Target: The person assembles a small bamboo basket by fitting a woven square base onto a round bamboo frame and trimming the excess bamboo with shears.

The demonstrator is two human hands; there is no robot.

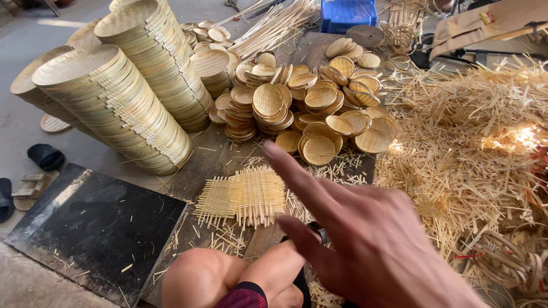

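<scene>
My right hand [371, 239] fills the lower right of the view, fingers spread, index finger stretched up and to the left, nothing in its grasp. Just beyond the fingertip lies a small square woven bamboo mat [245, 197] with loose strip ends, flat on a dark board [200, 165]. Beneath the hand a dark tool with a metal end [317, 231] pokes out, mostly hidden. My bare knee [197, 279] and a second limb [274, 268] show at the bottom edge. My left hand is not visible.
Tall leaning stacks of round woven bamboo trays [120, 108] stand at the left. Several small woven discs [308, 100] are piled in the middle. Bamboo shavings [474, 154] heap up on the right. A black slab [97, 228], sandals [34, 171] and a blue crate [348, 12] lie around.
</scene>
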